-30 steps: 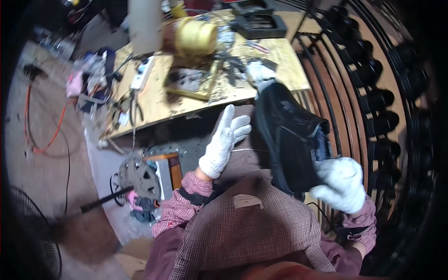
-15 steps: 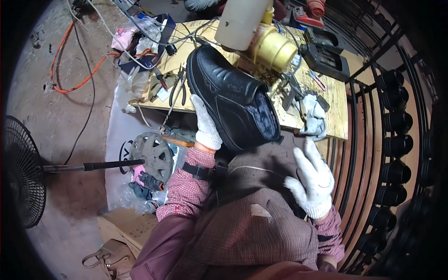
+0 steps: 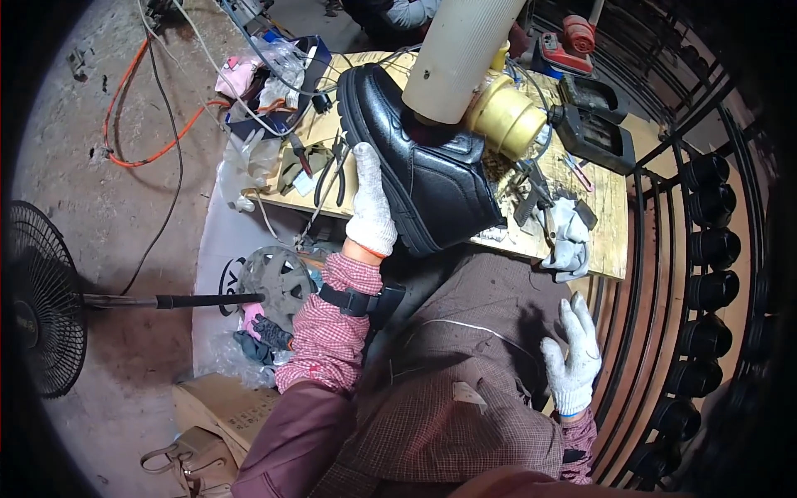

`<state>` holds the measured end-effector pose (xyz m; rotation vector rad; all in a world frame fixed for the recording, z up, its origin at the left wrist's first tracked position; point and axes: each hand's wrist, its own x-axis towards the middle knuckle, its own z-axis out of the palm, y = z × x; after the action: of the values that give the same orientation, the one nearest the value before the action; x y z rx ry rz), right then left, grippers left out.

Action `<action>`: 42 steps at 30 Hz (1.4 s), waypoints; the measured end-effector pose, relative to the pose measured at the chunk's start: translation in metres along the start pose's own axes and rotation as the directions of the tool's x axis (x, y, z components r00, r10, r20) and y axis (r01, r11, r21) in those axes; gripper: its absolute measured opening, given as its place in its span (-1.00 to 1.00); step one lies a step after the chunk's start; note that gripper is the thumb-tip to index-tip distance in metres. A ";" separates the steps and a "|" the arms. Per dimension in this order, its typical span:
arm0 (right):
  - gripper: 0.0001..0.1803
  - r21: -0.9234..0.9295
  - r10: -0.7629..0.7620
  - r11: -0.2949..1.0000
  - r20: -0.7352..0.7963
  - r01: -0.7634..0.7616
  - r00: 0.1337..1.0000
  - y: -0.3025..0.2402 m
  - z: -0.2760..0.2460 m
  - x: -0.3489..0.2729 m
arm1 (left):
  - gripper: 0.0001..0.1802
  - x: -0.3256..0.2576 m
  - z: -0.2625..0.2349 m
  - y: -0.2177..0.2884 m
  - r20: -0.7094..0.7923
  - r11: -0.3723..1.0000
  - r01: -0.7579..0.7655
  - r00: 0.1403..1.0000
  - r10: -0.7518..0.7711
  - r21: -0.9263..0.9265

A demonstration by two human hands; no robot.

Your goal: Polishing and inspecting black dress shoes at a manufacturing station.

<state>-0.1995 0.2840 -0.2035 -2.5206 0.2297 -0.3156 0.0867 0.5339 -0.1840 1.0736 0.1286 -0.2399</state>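
A black leather shoe [image 3: 448, 195] with a thick ridged sole hangs above my lap, tilted with its toe pointing away to the upper left. My left hand [image 3: 371, 203], in a white knit glove, grips it along the sole's left side; the fingers beneath are hidden. Over the shoe's upper stands a wide pale tube [image 3: 461, 70], its end covering the middle of the shoe; whether the two touch I cannot tell. A yellow cylindrical part [image 3: 508, 116] sits right beside the tube. My right hand [image 3: 573, 357], also gloved, is beside my right thigh, fingers apart, holding nothing.
The wooden bench [image 3: 610, 236] carries pliers [image 3: 332, 174], a grey-white rag [image 3: 569, 236] and black trays [image 3: 602, 137]. Racks of black shoes [image 3: 712, 286] line the right. A fan [image 3: 46, 299] stands left, near an orange cable [image 3: 124, 158] and a cardboard box [image 3: 224, 407].
My left hand has tipped the shoe and brought its upper under the pale tube, so its opening no longer shows. My right hand has dropped lower, away from the rag.
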 end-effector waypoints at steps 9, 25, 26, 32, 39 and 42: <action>-0.36 -0.077 -0.098 0.992 0.060 0.102 0.993 0.000 -0.004 0.027 | -0.25 0.052 -0.028 0.005 -0.067 0.965 -0.258 0.965 0.255 -0.041; -0.34 -0.123 -0.641 0.758 0.044 0.640 0.767 -0.074 0.019 0.153 | 0.33 0.021 0.008 0.017 -0.130 0.982 -0.167 0.979 0.154 -0.090; -0.34 -0.150 -0.707 0.697 0.016 0.701 0.707 -0.086 0.025 0.163 | 0.33 0.013 0.004 0.011 -0.101 0.983 -0.160 0.983 0.151 -0.086; -0.66 -0.250 -0.744 0.577 0.231 0.777 0.627 -0.105 0.045 0.151 | 0.17 -0.020 -0.007 -0.004 -0.165 0.949 -0.214 0.953 0.255 0.234; -0.86 0.088 -0.407 0.891 0.587 0.445 0.700 -0.012 0.028 0.054 | 0.23 0.029 -0.039 0.014 -0.093 0.971 -0.214 0.974 0.205 -0.108; -0.82 0.164 -0.313 0.949 0.399 0.269 0.862 0.003 0.017 0.034 | 0.37 0.033 -0.039 0.006 -0.213 0.985 -0.156 0.967 0.137 -0.078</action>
<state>-0.1628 0.2831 -0.2132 -2.4444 -0.3364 0.1074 0.1204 0.5666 -0.2046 1.0072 0.2436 0.0124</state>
